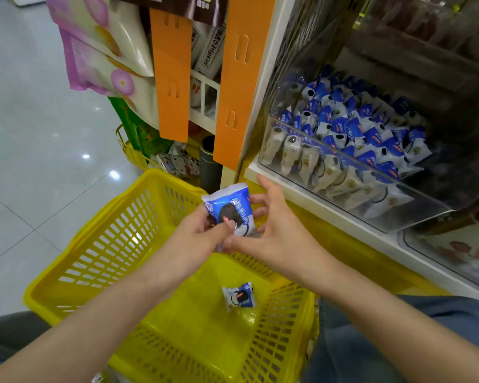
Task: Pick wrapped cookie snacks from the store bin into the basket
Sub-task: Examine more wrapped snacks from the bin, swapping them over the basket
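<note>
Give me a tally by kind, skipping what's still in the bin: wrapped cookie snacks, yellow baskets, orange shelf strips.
Wrapped cookie snacks: 2, the held snack between the left hand and right hand, the loose snack in the near basket.
Yellow baskets: 2, the near basket and the far basket.
Orange shelf strips: 2, left strip, right strip.
Total: 6

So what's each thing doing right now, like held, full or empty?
left hand: pinching the held cookie snack
right hand: holding it too
held cookie snack: wrapped, over the basket
yellow basket: one loose cookie snack lying inside
clear bin: heaped with wrapped snacks
</note>
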Demonstrator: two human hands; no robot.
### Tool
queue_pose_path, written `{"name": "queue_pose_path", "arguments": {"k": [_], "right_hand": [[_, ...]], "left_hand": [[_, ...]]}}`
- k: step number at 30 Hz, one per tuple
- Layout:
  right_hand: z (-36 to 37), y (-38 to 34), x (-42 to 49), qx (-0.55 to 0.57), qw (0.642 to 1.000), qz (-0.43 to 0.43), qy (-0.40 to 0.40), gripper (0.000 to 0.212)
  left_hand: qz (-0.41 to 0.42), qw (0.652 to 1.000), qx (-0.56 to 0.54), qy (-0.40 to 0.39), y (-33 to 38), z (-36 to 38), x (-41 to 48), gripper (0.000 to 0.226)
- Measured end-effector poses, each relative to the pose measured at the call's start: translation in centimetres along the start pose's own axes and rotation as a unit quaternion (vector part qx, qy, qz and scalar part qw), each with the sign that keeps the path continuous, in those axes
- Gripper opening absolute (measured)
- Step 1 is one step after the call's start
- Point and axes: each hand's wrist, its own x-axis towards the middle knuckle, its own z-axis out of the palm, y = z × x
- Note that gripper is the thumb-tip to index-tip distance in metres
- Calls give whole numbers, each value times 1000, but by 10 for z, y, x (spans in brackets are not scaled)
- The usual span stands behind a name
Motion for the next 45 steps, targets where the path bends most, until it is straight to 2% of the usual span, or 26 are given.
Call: {"name": "queue_pose_path", "arguments": {"k": [2,5,7,10,12,16,20,23,26,31,33,39,42,45], "right_hand": [[-8,-5,5,60,997,45,-30,81],[-22,-8,10,93,994,51,-36,28],[-26,-11,12,77,996,36,-15,6],[-29,-16,15,76,996,24,31,5],[-31,-20,17,72,994,4,78,13],[-41,-31,20,89,984,-62,139,5],[-68,-36,32,-15,957,-146,251,11],[-97,-34,59,-106,936,-145,304,18],[-122,-26,96,-212,932,-94,280,29],[-148,-17,132,-350,928,-20,127,36],[-151,-17,138,-371,923,-11,101,35],[-150,-18,153,-381,915,64,117,38],[-145,-18,158,-369,917,78,131,41],[-143,-16,160,-352,920,83,153,35]], "left_hand": [[12,1000,-7,3,3,-4,1,30],[41,999,23,-26,6,-7,1,28],[51,998,16,-33,8,-5,2,24],[45,999,-7,-28,16,-1,8,29],[50,998,-4,-25,23,2,13,24],[78,997,15,-20,34,6,20,20],[82,997,-7,-6,44,10,27,24],[88,996,-26,-2,48,16,32,26],[90,995,-40,2,50,21,38,25],[90,995,-33,4,52,18,48,20],[88,996,-28,10,53,16,51,19],[70,997,-22,18,53,13,55,19],[64,998,-19,16,51,13,52,19],[60,998,-5,11,50,14,46,21]]}}
